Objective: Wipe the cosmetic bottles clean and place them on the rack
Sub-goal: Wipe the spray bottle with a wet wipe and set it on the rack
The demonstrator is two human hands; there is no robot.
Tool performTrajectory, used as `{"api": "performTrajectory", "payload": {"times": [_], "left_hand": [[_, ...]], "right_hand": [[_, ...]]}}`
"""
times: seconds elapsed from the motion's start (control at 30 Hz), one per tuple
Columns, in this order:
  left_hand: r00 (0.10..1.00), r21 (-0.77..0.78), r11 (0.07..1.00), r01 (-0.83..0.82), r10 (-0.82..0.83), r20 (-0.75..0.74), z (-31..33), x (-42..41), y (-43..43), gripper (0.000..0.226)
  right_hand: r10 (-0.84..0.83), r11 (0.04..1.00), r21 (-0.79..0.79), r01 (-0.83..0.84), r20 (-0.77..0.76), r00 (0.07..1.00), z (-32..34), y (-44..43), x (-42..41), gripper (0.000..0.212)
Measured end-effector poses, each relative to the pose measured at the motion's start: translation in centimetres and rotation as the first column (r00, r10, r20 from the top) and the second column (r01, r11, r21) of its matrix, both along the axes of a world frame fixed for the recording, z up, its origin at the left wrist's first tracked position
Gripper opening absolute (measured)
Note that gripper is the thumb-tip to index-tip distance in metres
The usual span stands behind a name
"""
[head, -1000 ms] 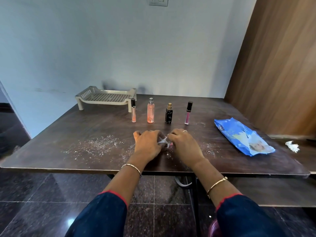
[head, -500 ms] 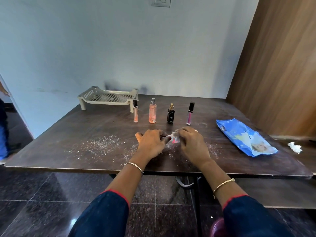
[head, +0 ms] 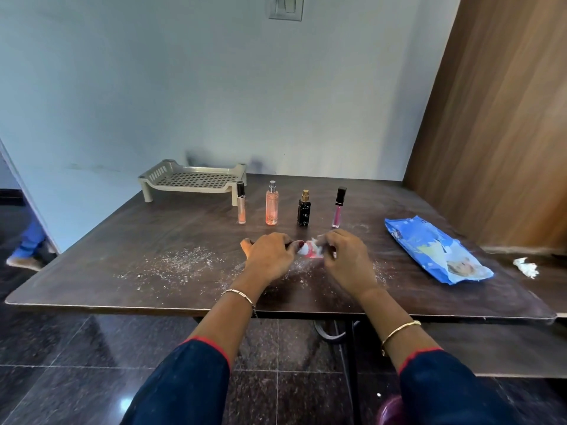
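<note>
Wiping the small pink bottle, low over the table, front-centre. Left hand pinches one end; right hand curls round a white wipe on it, blurred. Suggest rotating it and covering its full length. Four bottles stand behind; rack back-left.

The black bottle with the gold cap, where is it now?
In the head view the black bottle stands on the table, between the peach spray bottle on its left and the pink lip gloss tube on its right.
</note>
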State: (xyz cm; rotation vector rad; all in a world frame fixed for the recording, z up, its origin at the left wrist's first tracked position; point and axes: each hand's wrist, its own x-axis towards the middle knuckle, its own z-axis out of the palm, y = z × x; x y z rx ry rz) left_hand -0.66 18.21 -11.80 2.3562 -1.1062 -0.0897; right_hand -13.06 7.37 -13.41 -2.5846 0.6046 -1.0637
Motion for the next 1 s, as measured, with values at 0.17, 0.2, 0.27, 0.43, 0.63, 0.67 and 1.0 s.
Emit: {"api": "performTrajectory", "payload": {"times": [0.17,0.2,0.27,0.43,0.63,0.67,1.0], "left_hand": [[0.999,-0.019,0.999,-0.027,0.027,0.025,0.1,0.5,-0.3,0.040],[0.999,-0.018,1.000,-0.025,0.026,0.039,0.1,0.5,-0.3,0.042],[0.997,-0.010,1.000,-0.012,0.013,0.072,0.0,0.3,-0.5,0.046],[0.993,-0.029,1.000,-0.005,0.009,0.118,-0.2,0.5,-0.7,0.047],[0.974,-0.022,1.000,0.014,-0.009,0.224,1.2,0.5,-0.5,0.048],[0.971,-0.013,1.000,0.020,-0.016,0.240,1.4,0.5,-0.5,0.048],[0.916,0.074,0.993,0.091,-0.113,0.385,3.4,0.0,-1.0,0.055]], "right_hand": [[0.116,0.993,-0.030,-0.116,-0.009,0.993,0.2,1.0,0.6,0.007],[0.123,0.992,-0.020,-0.123,0.000,0.992,0.1,0.6,0.5,0.002],[0.127,0.991,0.037,-0.128,0.008,0.992,0.1,0.1,0.4,0.008],[0.069,0.964,0.252,-0.088,0.080,0.994,1.0,-0.8,0.4,0.009],[0.110,0.976,0.178,-0.129,0.111,0.988,0.4,0.7,0.1,0.009],[0.105,0.982,0.147,-0.122,0.121,0.987,0.2,0.9,0.1,0.009],[-0.018,0.951,0.309,0.017,0.002,1.000,0.0,-1.9,-3.3,0.016]]}}
